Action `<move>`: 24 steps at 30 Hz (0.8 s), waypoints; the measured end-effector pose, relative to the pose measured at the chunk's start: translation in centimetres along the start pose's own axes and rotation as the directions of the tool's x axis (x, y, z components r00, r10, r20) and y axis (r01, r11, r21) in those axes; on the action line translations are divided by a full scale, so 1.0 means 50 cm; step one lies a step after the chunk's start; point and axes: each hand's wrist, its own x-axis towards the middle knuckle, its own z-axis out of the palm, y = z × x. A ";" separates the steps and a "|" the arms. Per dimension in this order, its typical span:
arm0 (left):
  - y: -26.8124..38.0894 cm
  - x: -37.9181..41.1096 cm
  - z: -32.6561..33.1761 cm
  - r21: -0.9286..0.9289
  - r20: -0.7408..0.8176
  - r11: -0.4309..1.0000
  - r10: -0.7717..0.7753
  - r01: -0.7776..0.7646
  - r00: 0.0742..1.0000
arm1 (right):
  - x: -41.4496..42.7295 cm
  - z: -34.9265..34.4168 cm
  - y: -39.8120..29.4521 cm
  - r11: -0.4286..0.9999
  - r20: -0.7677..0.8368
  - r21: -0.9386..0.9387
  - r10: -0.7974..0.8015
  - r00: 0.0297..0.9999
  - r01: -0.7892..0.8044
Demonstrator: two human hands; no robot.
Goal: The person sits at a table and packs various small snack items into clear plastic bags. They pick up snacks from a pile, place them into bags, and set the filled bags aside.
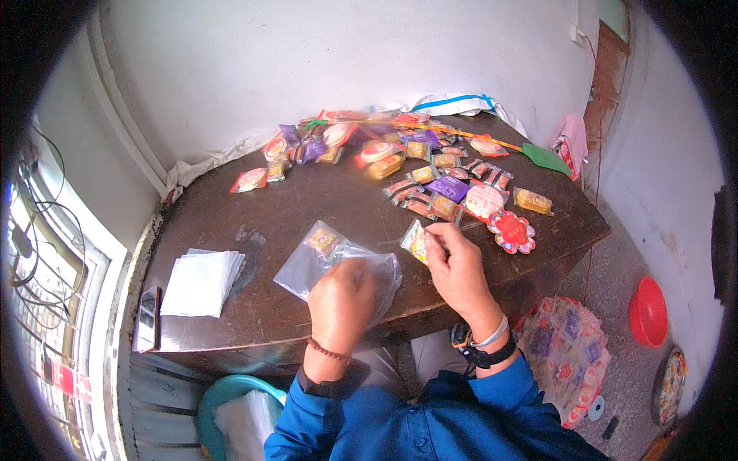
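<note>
My left hand (pixel 343 299) grips the opening side of a clear plastic bag (pixel 297 271) on the dark wooden table. One small yellow-and-pink wrapped snack (pixel 324 241) lies inside the bag. Right of the bag, my right hand (pixel 458 268) holds a yellow-and-green snack packet (pixel 415 242) between thumb and fingers. Beyond it lie several wrapped snacks, among them a purple packet (pixel 448 188), a round pale cracker packet (pixel 485 200) and a golden packet (pixel 533 200). A red flower-shaped card (pixel 512 231) is near the right edge.
A stack of flat bags (pixel 202 282) and a phone (pixel 148 318) lie at the left. A green fly swatter (pixel 545 158) rests across the far snacks. A teal basin (pixel 216 397) stands below; a large bag of snacks (pixel 568 351) and a red basin (pixel 648 312) are on the floor.
</note>
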 end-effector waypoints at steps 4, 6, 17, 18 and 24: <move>0.021 0.011 0.012 -0.053 0.024 0.997 -0.052 0.053 0.998 | -0.002 -0.033 -0.022 0.958 0.135 0.266 0.070 0.988 -0.105; 0.026 0.015 0.016 -0.101 0.019 0.994 -0.050 0.052 0.999 | -0.004 -0.041 -0.026 0.948 0.244 0.276 0.093 0.965 -0.161; 0.049 0.002 0.011 -0.090 0.071 0.992 0.095 -0.088 0.993 | -0.025 0.020 -0.030 0.995 0.260 0.067 0.058 0.964 -0.078; 0.052 0.001 0.010 -0.089 0.088 0.993 0.089 -0.082 0.992 | -0.027 0.020 -0.024 0.992 0.259 0.091 0.060 0.964 -0.086; 0.047 -0.006 0.010 -0.137 0.094 0.982 0.146 -0.132 0.985 | -0.023 0.023 -0.053 0.982 0.165 0.000 0.184 0.969 -0.187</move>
